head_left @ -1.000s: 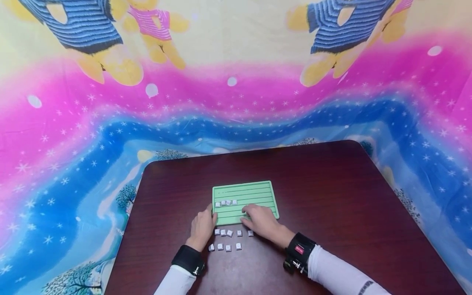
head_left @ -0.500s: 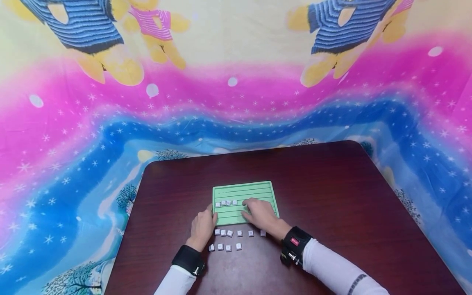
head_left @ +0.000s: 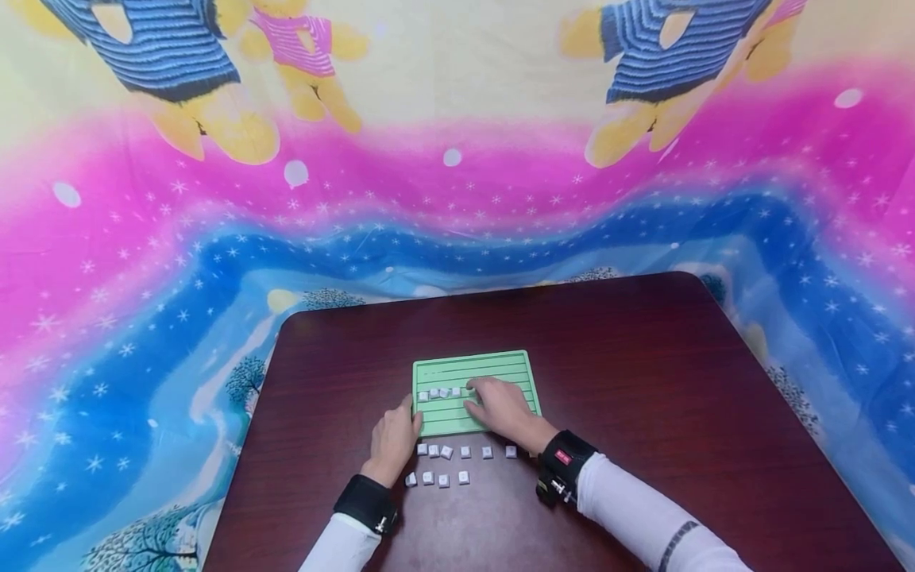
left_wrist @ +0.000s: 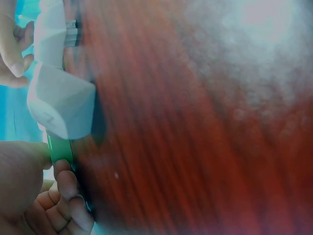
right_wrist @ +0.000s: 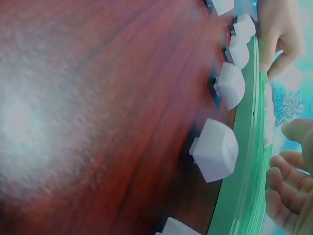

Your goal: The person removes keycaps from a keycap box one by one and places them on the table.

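While loose caps lie at lower centre, the left hand grips the board, below frame centre, by its left edge. The right hand, fingers loosely bent over it, seems to hold nothing; its touch could push the cap row crooked. The board's long axis runs left to right, slightly rising.

At lower left, the left grip pinches a green board near a white keycap on the reddish-brown counter, with other keycaps and the right grip at upper left.
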A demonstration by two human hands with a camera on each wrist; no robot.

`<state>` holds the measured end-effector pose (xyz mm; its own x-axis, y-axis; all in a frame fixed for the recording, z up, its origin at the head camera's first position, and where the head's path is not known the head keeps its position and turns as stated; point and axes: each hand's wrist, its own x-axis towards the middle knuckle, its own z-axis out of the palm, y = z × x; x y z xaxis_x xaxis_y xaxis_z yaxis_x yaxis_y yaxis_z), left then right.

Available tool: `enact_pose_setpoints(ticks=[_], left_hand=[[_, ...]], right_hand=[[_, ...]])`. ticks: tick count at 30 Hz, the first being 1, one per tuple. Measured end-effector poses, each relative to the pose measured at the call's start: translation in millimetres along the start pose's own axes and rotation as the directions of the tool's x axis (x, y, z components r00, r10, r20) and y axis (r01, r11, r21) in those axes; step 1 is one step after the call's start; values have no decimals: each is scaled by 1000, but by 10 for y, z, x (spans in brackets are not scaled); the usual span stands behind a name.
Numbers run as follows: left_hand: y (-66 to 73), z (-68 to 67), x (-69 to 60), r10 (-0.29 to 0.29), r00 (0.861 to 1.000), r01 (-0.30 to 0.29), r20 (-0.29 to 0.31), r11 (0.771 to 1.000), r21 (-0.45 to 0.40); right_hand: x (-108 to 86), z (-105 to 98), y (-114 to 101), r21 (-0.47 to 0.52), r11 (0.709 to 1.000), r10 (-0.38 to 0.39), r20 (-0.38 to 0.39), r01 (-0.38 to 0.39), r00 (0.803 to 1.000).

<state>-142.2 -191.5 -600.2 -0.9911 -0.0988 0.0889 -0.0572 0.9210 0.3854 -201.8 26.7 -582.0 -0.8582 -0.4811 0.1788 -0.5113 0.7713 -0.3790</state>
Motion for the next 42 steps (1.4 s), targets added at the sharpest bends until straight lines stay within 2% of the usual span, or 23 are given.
enact_pose_setpoints(ticks=[12, 23, 42], left_hand=[[-15, 10, 2, 3, 1000, -3, -7, 1000, 0], [-14, 8, 9, -1, 1000, 1, 2, 1000, 0], [0, -10, -9, 11, 1000, -11, -14, 1000, -4]], right_hand=[[156, 8, -27, -15, 999, 49, 38, -48, 998], [240, 94, -60, -25, 998, 55, 96, -53, 994], [325, 124, -105, -19, 998, 70, 131, -68, 989]])
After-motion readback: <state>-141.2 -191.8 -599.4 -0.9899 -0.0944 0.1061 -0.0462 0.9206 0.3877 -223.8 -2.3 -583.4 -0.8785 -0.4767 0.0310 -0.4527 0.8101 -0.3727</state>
